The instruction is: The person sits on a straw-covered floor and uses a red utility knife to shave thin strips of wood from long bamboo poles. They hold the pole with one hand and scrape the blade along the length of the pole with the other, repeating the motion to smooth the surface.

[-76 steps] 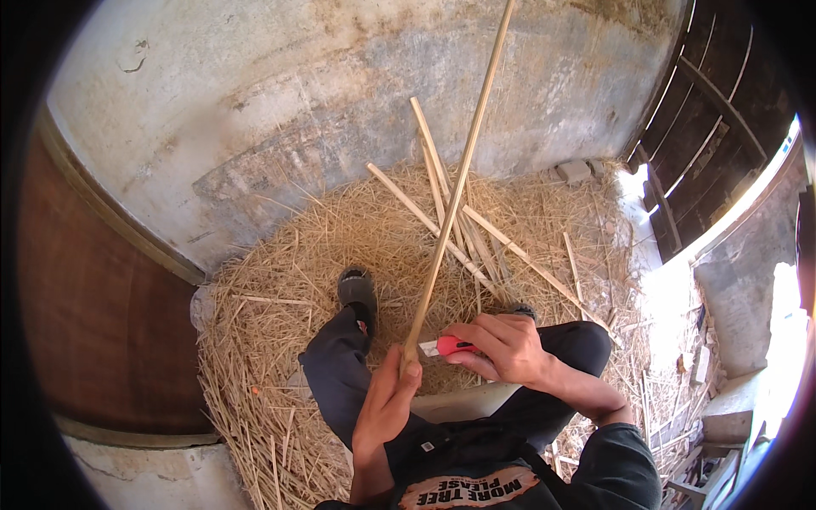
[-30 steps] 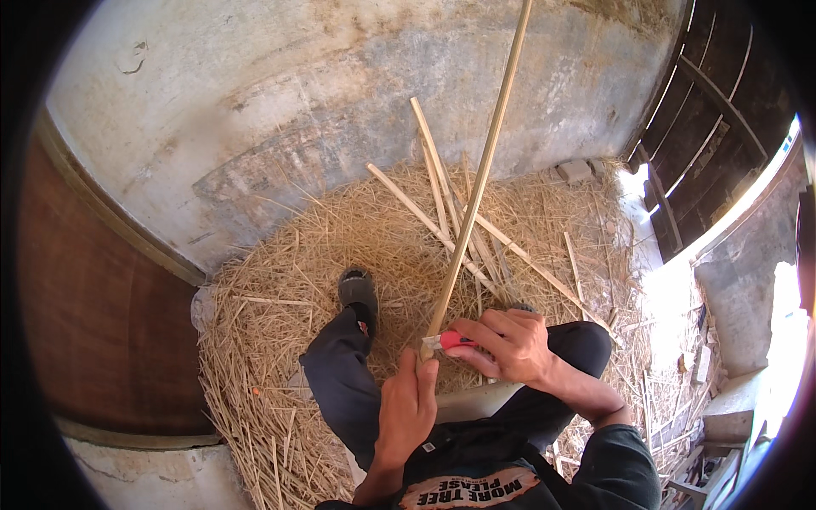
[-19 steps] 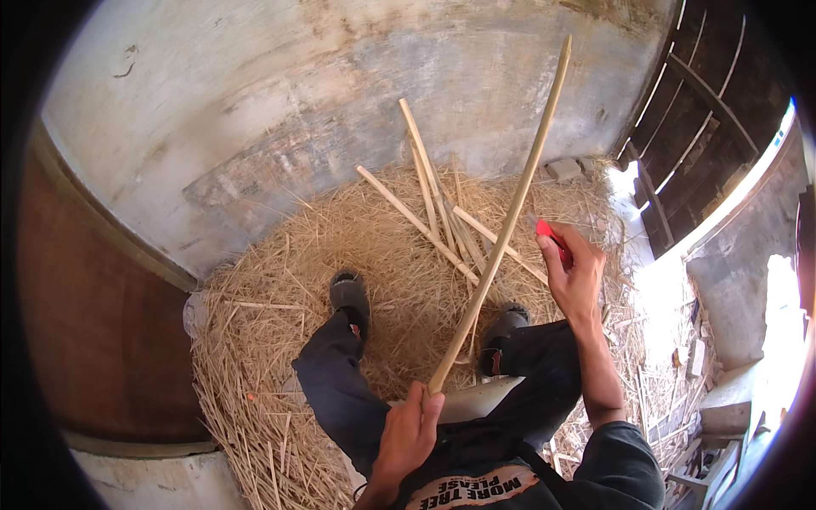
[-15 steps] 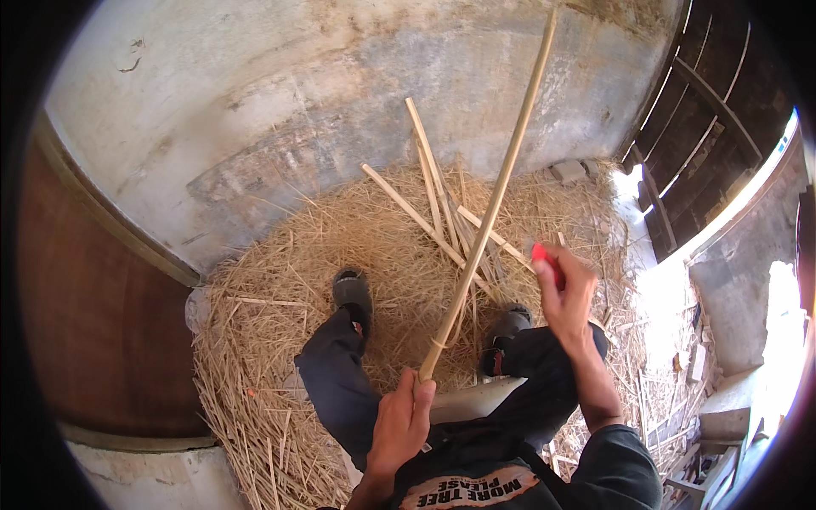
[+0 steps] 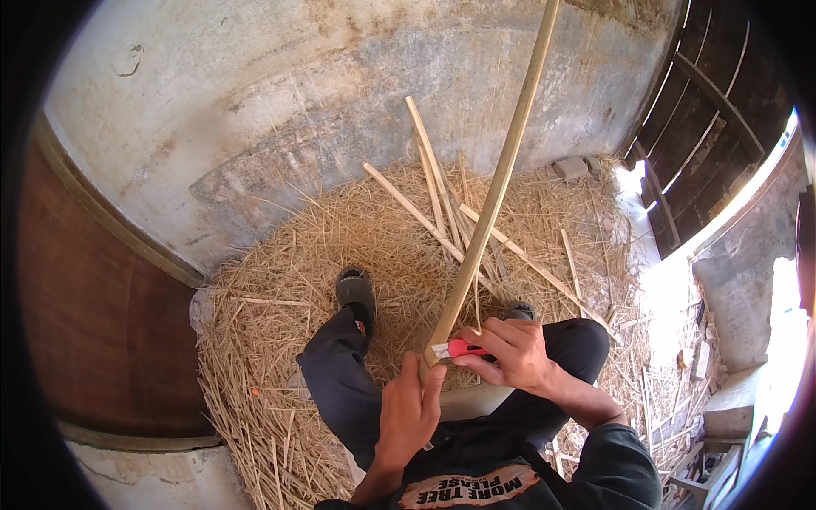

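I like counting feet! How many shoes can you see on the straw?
2. The left shoe rests on the straw, left of the long stick. The right shoe peeks out just above the right hand, mostly hidden.

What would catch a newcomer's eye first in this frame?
A long pale cane slants up through the centre, its lower end gripped by the left hand. Beside it, the right hand presses a red-handled knife to the cane. Straw-like shavings carpet the floor around the feet.

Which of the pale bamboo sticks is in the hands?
The long pale bamboo stick rising steeply from the left hand, with the right hand pressing a red-handled knife against it; the shorter ones lie on the straw.
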`<action>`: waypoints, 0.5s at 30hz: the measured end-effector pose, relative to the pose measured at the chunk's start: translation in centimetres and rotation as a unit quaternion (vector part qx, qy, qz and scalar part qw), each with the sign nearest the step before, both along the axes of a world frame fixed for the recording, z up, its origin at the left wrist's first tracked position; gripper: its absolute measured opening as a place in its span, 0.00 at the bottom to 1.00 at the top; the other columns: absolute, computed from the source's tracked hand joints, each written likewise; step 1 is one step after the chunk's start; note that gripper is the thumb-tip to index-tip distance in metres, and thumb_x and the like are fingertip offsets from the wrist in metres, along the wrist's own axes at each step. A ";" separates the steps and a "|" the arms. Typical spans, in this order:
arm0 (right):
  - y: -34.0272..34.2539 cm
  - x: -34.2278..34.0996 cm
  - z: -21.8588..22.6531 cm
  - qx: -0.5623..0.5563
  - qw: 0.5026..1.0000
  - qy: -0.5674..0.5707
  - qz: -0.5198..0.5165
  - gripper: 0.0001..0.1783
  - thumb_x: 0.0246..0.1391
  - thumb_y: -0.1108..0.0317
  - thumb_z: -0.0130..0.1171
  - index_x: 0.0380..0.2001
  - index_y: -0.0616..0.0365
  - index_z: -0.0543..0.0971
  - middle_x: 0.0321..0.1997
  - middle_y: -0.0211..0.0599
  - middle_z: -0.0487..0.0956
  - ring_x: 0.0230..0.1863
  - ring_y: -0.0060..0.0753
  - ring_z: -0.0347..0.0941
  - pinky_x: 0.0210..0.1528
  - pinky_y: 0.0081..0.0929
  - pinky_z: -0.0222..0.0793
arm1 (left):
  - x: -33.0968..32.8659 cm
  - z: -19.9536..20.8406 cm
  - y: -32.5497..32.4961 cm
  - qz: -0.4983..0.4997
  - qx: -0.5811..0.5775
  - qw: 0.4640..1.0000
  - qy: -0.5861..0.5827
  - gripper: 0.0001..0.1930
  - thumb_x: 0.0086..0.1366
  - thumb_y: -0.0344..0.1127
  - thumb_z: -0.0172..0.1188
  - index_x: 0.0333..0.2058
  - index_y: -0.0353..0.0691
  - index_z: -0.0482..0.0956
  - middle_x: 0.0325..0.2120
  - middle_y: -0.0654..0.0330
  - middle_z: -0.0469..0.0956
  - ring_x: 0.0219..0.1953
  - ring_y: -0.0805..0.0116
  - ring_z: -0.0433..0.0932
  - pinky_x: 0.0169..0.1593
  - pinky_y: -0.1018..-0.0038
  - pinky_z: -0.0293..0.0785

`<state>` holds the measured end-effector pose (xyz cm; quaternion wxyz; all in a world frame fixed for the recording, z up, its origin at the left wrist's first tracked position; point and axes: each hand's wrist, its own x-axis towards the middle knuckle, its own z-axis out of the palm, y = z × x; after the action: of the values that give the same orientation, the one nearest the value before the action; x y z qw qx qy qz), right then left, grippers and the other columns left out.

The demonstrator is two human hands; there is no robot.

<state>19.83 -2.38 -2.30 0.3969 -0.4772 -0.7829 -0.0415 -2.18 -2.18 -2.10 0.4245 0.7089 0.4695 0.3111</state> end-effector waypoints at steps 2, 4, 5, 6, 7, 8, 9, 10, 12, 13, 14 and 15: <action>-0.2 0.0 0.1 0.002 1.000 -0.016 -0.010 0.20 0.53 0.52 0.78 0.43 0.51 0.87 0.25 0.26 0.75 0.19 0.28 0.75 0.22 0.28 0.70 | 0.1 0.1 0.0 0.006 0.008 1.000 0.010 0.18 0.83 0.46 0.51 0.41 0.33 0.69 0.19 0.46 0.72 0.21 0.44 0.76 0.27 0.57 0.65; -0.2 -0.1 0.3 0.006 1.000 -0.024 -0.019 0.19 0.53 0.52 0.78 0.42 0.51 0.87 0.25 0.25 0.74 0.19 0.28 0.75 0.22 0.28 0.70 | 0.1 0.3 -0.1 0.013 0.009 1.000 0.021 0.18 0.83 0.45 0.51 0.40 0.33 0.68 0.19 0.46 0.72 0.21 0.42 0.76 0.27 0.56 0.64; -0.2 -0.2 0.4 0.008 0.999 -0.028 -0.023 0.19 0.53 0.52 0.78 0.42 0.51 0.88 0.25 0.25 0.74 0.19 0.28 0.75 0.21 0.28 0.70 | 0.2 0.1 -0.1 0.016 0.016 0.999 0.024 0.18 0.83 0.45 0.51 0.40 0.33 0.68 0.18 0.46 0.71 0.21 0.42 0.76 0.26 0.56 0.65; -0.1 -0.2 0.3 0.011 0.999 -0.030 -0.027 0.19 0.53 0.52 0.78 0.42 0.51 0.88 0.25 0.25 0.74 0.19 0.28 0.75 0.21 0.28 0.69 | 0.2 -0.3 -0.1 0.020 0.024 0.999 0.026 0.18 0.83 0.45 0.51 0.39 0.34 0.68 0.18 0.46 0.71 0.21 0.42 0.76 0.26 0.56 0.65; -0.1 -0.2 0.2 0.014 0.999 -0.032 -0.031 0.19 0.53 0.52 0.78 0.41 0.51 0.88 0.25 0.25 0.74 0.19 0.27 0.75 0.21 0.28 0.69 | 0.3 -0.5 -0.1 0.023 0.032 0.999 0.029 0.18 0.83 0.45 0.52 0.39 0.34 0.67 0.18 0.46 0.71 0.20 0.42 0.76 0.26 0.56 0.65; 0.0 -0.2 0.2 0.017 0.999 -0.033 -0.034 0.19 0.52 0.52 0.78 0.41 0.51 0.88 0.25 0.25 0.74 0.19 0.27 0.75 0.21 0.27 0.69 | 0.3 -0.4 -0.1 0.026 0.026 0.999 0.031 0.18 0.83 0.45 0.52 0.39 0.34 0.67 0.18 0.46 0.71 0.21 0.42 0.76 0.26 0.56 0.65; 0.0 -0.1 0.2 0.016 0.999 -0.034 -0.037 0.19 0.52 0.52 0.78 0.41 0.51 0.88 0.24 0.25 0.74 0.19 0.27 0.75 0.21 0.27 0.69 | 0.4 -0.4 0.0 0.028 0.020 0.999 0.034 0.18 0.83 0.45 0.52 0.39 0.34 0.67 0.18 0.46 0.71 0.21 0.42 0.76 0.26 0.56 0.65; 0.1 -0.1 0.4 0.016 0.999 -0.035 -0.039 0.19 0.52 0.52 0.78 0.41 0.51 0.88 0.24 0.25 0.74 0.19 0.27 0.75 0.21 0.27 0.69 | 0.3 -0.4 -0.1 0.031 0.014 0.999 0.036 0.18 0.83 0.45 0.52 0.39 0.34 0.68 0.18 0.46 0.71 0.21 0.42 0.76 0.26 0.56 0.65; 0.2 -0.1 0.3 0.019 0.998 -0.035 -0.040 0.19 0.52 0.51 0.78 0.41 0.51 0.87 0.24 0.25 0.74 0.19 0.27 0.75 0.21 0.27 0.69 | 0.2 -0.3 0.0 0.028 0.011 0.998 0.050 0.17 0.82 0.45 0.54 0.41 0.35 0.69 0.18 0.43 0.75 0.23 0.37 0.79 0.28 0.50 0.69; 0.2 -0.1 0.2 0.021 0.998 -0.036 -0.039 0.19 0.52 0.51 0.78 0.40 0.51 0.87 0.24 0.24 0.74 0.19 0.27 0.75 0.21 0.27 0.69 | 0.2 -0.3 0.1 0.026 0.009 0.998 0.056 0.17 0.81 0.45 0.54 0.42 0.35 0.69 0.18 0.42 0.77 0.24 0.35 0.80 0.29 0.47 0.72; 0.2 -0.1 0.1 0.024 0.998 -0.036 -0.038 0.19 0.52 0.51 0.78 0.40 0.51 0.87 0.24 0.24 0.74 0.19 0.27 0.75 0.21 0.27 0.69 | 0.2 -0.3 0.1 0.026 0.010 0.998 0.057 0.17 0.81 0.45 0.55 0.42 0.35 0.69 0.18 0.42 0.77 0.24 0.35 0.80 0.28 0.47 0.72; 0.2 -0.1 0.1 0.023 0.998 -0.041 -0.039 0.19 0.53 0.50 0.78 0.40 0.51 0.87 0.24 0.24 0.74 0.19 0.27 0.75 0.21 0.27 0.69 | 0.2 -0.3 0.0 0.025 0.011 0.998 0.057 0.16 0.81 0.45 0.55 0.42 0.35 0.69 0.18 0.42 0.76 0.24 0.35 0.80 0.28 0.47 0.72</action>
<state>19.75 -2.15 -2.16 0.3740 -0.4958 -0.7781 -0.0946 -2.02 -2.17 -2.45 0.3813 0.7181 0.5070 0.2863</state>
